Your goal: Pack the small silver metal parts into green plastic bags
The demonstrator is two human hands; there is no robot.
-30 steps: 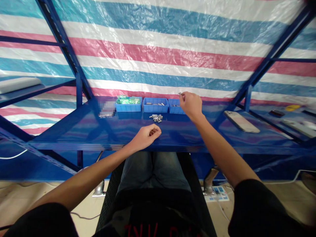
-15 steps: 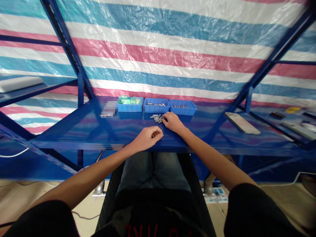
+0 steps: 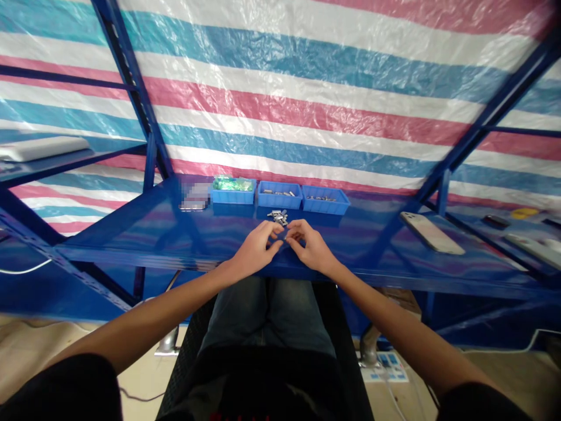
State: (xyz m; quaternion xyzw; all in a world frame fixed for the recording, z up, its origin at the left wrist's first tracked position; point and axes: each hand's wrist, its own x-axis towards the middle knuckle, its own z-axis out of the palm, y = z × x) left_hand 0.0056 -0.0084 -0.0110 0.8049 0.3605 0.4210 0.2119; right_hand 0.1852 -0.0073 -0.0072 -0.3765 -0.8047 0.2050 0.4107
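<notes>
A small pile of silvery metal pieces [image 3: 277, 217] lies on the blue shelf top [image 3: 210, 234], just beyond my hands. My right hand [image 3: 308, 245] is closed in a pinch, with a tiny light-coloured metal piece [image 3: 286, 237] at its fingertips. Facing it from the left, my left hand [image 3: 258, 246] has curled fingers held apart from the thumb, and nothing shows between them. The fingertips of both hands come close together in front of the pile.
Behind the pile stand three blue bins: the left bin [image 3: 232, 197] holds green bagged items, the middle bin [image 3: 279, 200] and right bin [image 3: 325, 206] small metal pieces. A phone [image 3: 432, 233] lies right, a blurred-out item [image 3: 194, 196] left. Blue frame posts [image 3: 146, 99] rise behind.
My right hand has drawn back from the pile toward my left hand, bringing a tiny piece with it. My left hand has opened its fingers and shifted slightly left.
</notes>
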